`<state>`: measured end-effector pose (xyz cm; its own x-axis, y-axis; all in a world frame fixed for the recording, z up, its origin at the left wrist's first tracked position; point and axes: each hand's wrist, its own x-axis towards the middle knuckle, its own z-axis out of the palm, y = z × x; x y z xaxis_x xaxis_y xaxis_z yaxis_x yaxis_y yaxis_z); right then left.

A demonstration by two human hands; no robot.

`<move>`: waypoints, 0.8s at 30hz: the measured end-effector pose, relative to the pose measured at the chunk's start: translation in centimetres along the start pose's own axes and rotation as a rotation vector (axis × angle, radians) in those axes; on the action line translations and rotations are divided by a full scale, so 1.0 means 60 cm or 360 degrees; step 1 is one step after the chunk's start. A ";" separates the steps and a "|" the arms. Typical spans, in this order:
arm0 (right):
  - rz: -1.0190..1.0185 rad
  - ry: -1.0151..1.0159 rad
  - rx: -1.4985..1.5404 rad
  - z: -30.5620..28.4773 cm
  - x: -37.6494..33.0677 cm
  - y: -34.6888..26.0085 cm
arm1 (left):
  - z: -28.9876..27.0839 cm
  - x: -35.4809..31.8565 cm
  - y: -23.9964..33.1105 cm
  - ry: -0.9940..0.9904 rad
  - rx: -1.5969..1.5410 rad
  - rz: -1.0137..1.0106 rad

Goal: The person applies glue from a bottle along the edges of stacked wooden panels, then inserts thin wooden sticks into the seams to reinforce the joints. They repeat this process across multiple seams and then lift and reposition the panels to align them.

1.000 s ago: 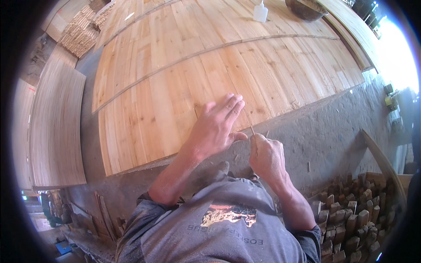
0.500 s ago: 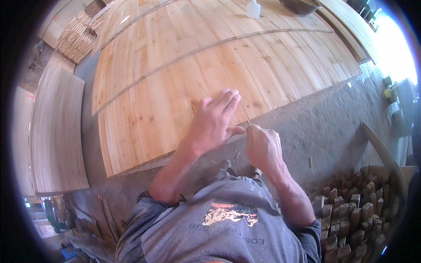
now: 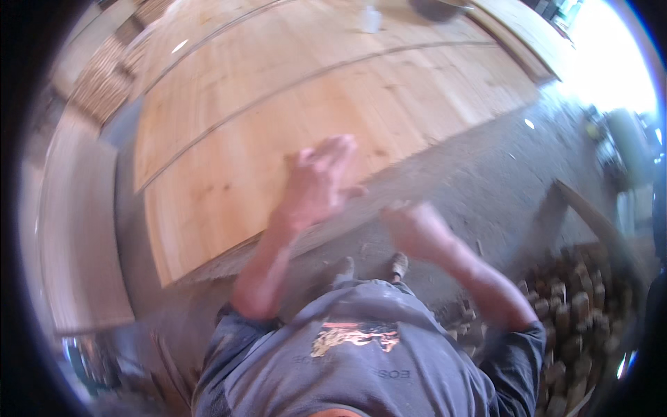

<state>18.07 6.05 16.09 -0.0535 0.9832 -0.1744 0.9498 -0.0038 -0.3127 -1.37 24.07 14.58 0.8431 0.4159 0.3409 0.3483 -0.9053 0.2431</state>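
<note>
Pale, knotty wood makes up the near panel [image 3: 229, 201], a wide sheet of joined boards lying flat in front of the person, its front edge slanting from lower left up to the right. Beyond a dark seam lies a second panel [image 3: 229, 83] of the same kind. The left hand [image 3: 316, 181] is at the near panel's front edge, back upward, its fingers together and extended, its thumb reaching out to the right; blur hides whether the palm presses on the wood. The right hand [image 3: 417, 226] is just beside it, off that edge and above the grey floor [image 3: 479, 174], its fingers curled in; it is too smeared to tell whether they hold anything. Farther back on the boards stand a small whitish bottle [image 3: 370, 19] and a dark bowl [image 3: 439, 8]. A stack of sheets [image 3: 83, 229] rises at the left, while short wooden stakes [image 3: 577, 313] crowd the lower right, near a curved plank [image 3: 594, 215].
</note>
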 end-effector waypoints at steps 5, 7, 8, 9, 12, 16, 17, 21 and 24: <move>0.0338 0.0762 -0.0201 0.018 -0.164 0.020 | 0.021 0.009 -0.006 -0.0073 0.0123 0.0022; 0.0990 0.0747 -0.0853 -0.062 -0.311 0.045 | 0.032 0.006 0.014 0.0108 0.0352 -0.0012; 0.1302 0.0690 -0.1098 -0.105 -0.394 0.056 | 0.037 0.003 0.023 0.0094 0.0461 -0.0155; 0.1615 0.0829 -0.1151 -0.145 -0.496 0.059 | 0.040 0.001 0.030 0.0184 0.0421 -0.0048; 0.2276 0.1176 -0.1202 -0.204 -0.746 0.062 | 0.053 -0.010 0.042 0.0178 0.0446 -0.0229; 0.2635 0.1101 -0.1010 -0.146 -0.878 0.110 | 0.064 -0.016 0.059 0.0353 0.0380 -0.0250; 0.2613 0.1124 -0.1032 -0.140 -0.866 0.138 | 0.066 -0.014 0.063 0.0390 0.0340 -0.0259; 0.2171 0.1530 -0.1034 -0.162 -0.712 0.225 | 0.072 -0.003 0.082 0.0501 0.0310 -0.0218; 0.1495 0.1802 -0.0825 -0.213 -0.491 0.259 | 0.065 -0.014 0.099 0.0499 0.0286 -0.0234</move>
<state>38.34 -20.66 28.31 0.6235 0.2852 0.7280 0.5194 -0.8470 -0.1131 1.61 17.99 12.18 0.6223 0.5232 0.5823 0.5458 -0.8232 0.1564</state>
